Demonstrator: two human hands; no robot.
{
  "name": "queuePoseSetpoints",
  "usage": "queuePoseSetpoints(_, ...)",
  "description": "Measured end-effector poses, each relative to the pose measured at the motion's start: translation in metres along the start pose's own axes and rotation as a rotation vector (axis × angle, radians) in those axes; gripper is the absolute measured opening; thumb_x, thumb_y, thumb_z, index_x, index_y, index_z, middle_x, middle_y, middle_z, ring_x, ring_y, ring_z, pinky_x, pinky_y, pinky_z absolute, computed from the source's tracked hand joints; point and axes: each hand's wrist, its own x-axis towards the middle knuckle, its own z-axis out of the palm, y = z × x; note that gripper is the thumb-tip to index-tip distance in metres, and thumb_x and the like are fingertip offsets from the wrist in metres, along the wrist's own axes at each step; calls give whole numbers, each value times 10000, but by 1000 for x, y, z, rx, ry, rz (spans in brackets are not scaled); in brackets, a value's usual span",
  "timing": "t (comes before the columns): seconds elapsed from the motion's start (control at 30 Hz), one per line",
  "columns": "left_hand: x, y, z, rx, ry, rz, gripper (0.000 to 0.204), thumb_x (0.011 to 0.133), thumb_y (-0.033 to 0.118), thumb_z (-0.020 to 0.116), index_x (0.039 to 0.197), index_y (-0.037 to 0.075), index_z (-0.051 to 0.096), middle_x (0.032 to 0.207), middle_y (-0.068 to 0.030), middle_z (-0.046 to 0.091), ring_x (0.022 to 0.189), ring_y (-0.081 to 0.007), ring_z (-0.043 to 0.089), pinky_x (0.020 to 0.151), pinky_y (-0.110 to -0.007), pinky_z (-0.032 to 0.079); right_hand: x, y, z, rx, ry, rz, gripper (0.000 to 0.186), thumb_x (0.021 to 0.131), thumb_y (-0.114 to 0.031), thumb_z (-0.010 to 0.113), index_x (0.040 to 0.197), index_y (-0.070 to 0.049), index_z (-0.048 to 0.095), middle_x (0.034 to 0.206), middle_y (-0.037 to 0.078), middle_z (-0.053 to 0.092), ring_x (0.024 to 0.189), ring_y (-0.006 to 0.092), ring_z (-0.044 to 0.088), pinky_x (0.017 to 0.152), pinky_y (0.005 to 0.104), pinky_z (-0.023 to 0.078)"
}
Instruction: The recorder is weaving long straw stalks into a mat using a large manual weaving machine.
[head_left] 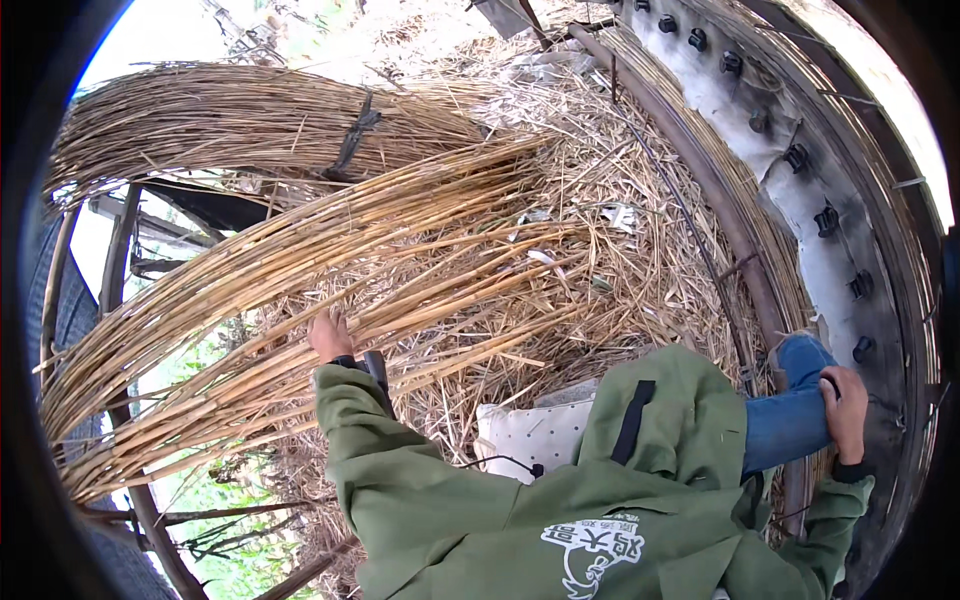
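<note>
Long yellow-brown reed stalks [300,235] lie fanned out across the left and middle, bending down toward the left. My left hand [329,336] is closed on some of the stalks in the lower part of the fan; its fingertips are partly hidden among them. A dark strap-like piece [377,372] shows beside that wrist. My right hand [848,412] rests against the knee of my blue jeans [785,432] at the far right, holding nothing, its fingers bent loosely over the cloth. A green apron or smock [660,410] with a white print covers my lap.
Behind the loose stalks lies a thick reed bundle [230,125], bound with a dark tie [355,135]. Broken straw [640,250] covers the ground. A long frame with a pale sheet and black clips [826,221] curves along the right. A dotted cushion [525,440] lies by my lap.
</note>
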Motion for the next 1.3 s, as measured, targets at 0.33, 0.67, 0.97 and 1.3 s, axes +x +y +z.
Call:
queuePoseSetpoints(0.33,90,-58,-13,-708,90,-290,463,794,45,610,1213,-16,424,1187,-144,412,1024,-286,507,831,-385,478,-10,10,11,64,100,42,111,768,-44,567,873,-13,588,872,154,591,826,340,553,743,384,434)
queuePoseSetpoints(0.67,123,-28,-58,-1630,477,-873,642,812,283,631,1338,126,296,1243,-88,414,937,-228,533,771,-369,429,-6,7,11,21,106,90,111,748,-31,577,858,-22,590,878,149,594,830,346,555,751,393,434)
queuePoseSetpoints(0.97,125,85,-47,-1291,192,-131,242,918,227,497,969,-9,483,844,-95,554,860,-175,534,780,-323,439,10,-21,7,-20,52,77,112,732,-73,606,840,-47,598,851,131,608,828,335,558,738,401,433)
queuePoseSetpoints(1.3,26,376,80,-1132,77,235,172,918,156,474,966,-8,463,803,-93,562,766,-196,566,729,-297,475,-8,12,25,-161,160,148,186,740,-292,543,780,-145,649,794,77,645,748,279,617,638,408,488)
